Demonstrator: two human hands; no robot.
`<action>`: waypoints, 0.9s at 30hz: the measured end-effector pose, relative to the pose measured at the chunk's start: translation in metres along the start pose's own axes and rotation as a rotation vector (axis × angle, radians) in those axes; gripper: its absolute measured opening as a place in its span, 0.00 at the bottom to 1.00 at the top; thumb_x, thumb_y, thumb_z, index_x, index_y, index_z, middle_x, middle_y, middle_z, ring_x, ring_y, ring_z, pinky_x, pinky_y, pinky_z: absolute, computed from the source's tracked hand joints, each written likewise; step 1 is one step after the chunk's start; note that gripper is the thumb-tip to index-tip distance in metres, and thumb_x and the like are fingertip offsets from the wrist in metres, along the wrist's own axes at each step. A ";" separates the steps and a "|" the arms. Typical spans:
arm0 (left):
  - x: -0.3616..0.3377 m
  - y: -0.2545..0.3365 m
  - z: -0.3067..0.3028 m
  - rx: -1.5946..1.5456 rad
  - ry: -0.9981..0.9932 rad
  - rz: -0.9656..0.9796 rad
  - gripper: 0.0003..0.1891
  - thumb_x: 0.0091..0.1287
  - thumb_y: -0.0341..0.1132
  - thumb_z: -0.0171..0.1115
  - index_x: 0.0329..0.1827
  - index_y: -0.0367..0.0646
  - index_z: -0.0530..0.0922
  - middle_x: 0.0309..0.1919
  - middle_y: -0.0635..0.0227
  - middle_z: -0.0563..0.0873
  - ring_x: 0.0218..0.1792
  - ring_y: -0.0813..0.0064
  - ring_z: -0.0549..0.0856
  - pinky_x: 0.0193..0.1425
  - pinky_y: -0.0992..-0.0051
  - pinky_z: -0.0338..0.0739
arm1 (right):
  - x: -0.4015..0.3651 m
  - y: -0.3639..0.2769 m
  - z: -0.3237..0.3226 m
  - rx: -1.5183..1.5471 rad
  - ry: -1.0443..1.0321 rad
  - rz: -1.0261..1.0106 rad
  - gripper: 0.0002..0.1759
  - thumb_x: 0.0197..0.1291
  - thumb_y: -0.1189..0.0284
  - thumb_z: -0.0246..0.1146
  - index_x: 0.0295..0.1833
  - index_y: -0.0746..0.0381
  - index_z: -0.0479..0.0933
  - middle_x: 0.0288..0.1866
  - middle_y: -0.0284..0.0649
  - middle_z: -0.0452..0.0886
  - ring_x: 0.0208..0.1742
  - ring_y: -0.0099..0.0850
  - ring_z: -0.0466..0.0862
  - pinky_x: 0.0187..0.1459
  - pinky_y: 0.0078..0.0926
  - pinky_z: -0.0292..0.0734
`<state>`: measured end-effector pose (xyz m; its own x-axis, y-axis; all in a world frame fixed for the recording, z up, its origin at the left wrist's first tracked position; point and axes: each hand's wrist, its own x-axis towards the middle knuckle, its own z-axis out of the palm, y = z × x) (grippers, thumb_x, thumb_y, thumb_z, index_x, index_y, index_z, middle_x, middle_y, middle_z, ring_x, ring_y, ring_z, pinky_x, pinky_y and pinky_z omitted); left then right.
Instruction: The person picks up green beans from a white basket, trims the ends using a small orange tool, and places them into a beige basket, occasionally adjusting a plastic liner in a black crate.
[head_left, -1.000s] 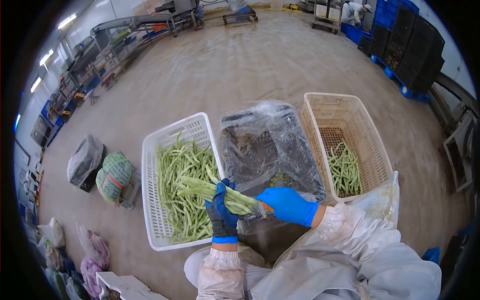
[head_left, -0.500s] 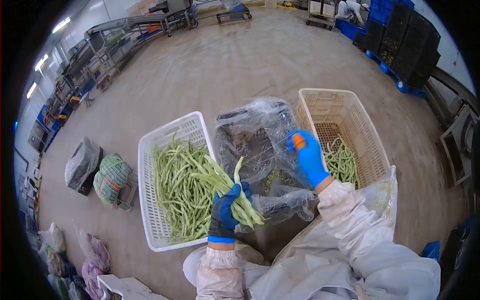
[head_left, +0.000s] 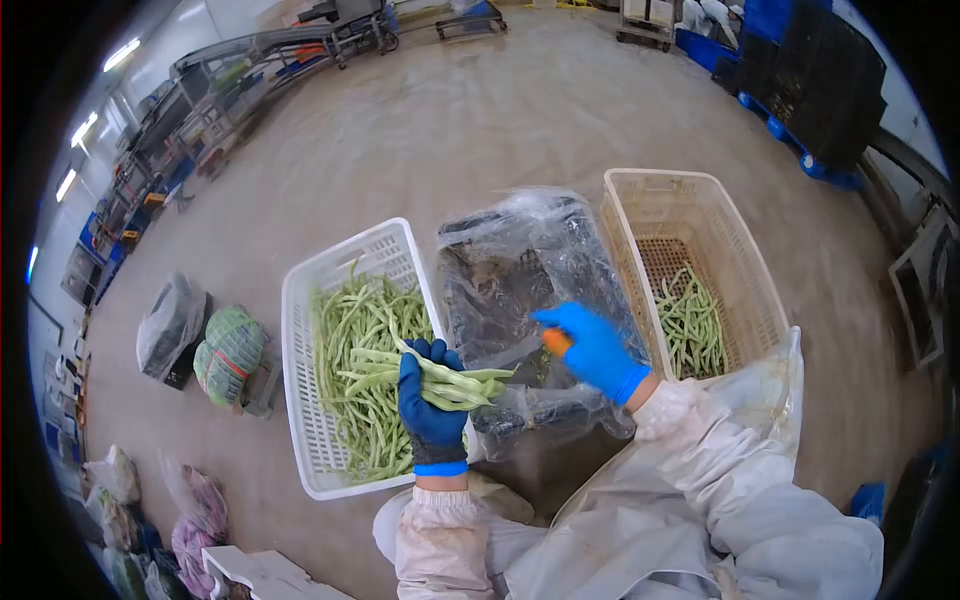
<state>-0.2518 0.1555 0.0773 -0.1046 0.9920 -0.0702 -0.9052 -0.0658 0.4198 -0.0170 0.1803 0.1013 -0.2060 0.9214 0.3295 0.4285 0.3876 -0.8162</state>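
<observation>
The right hand [head_left: 590,350] in its bright blue glove, lifted half a second ago toward the beige plastic crate [head_left: 680,205], has come back down over the near half of the black crate lined with clear plastic film [head_left: 510,260]. The small orange object [head_left: 555,342] in its grip now sits just apart from the tips of the bundle of long green beans [head_left: 455,378]. The left hand [head_left: 430,405] in its dark blue glove has turned that bundle from a steep slant to nearly level, at the right rim of the white plastic basket [head_left: 340,265].
</observation>
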 end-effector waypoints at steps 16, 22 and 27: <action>0.000 -0.008 0.004 0.221 0.020 0.078 0.18 0.72 0.41 0.50 0.60 0.43 0.70 0.58 0.55 0.76 0.60 0.61 0.74 0.67 0.60 0.66 | -0.014 -0.029 0.057 0.781 -0.480 0.318 0.21 0.64 0.74 0.58 0.62 0.65 0.70 0.48 0.34 0.80 0.46 0.21 0.75 0.51 0.22 0.71; -0.006 -0.005 0.015 0.349 -0.010 0.112 0.27 0.69 0.44 0.55 0.65 0.35 0.63 0.60 0.54 0.73 0.60 0.64 0.73 0.64 0.66 0.68 | -0.012 -0.029 0.043 0.806 -0.555 0.485 0.20 0.64 0.68 0.59 0.60 0.63 0.73 0.40 0.30 0.78 0.39 0.15 0.72 0.41 0.17 0.69; -0.006 -0.007 0.017 0.416 -0.058 0.158 0.28 0.69 0.43 0.56 0.66 0.36 0.62 0.60 0.52 0.73 0.60 0.63 0.72 0.62 0.64 0.70 | -0.009 -0.033 0.041 0.728 -0.514 0.449 0.19 0.63 0.66 0.60 0.57 0.63 0.76 0.36 0.28 0.77 0.34 0.14 0.70 0.36 0.15 0.67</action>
<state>-0.2378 0.1518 0.0906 -0.1938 0.9785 0.0701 -0.6361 -0.1797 0.7504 -0.0651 0.1580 0.1058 -0.5867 0.7880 -0.1865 -0.0484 -0.2640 -0.9633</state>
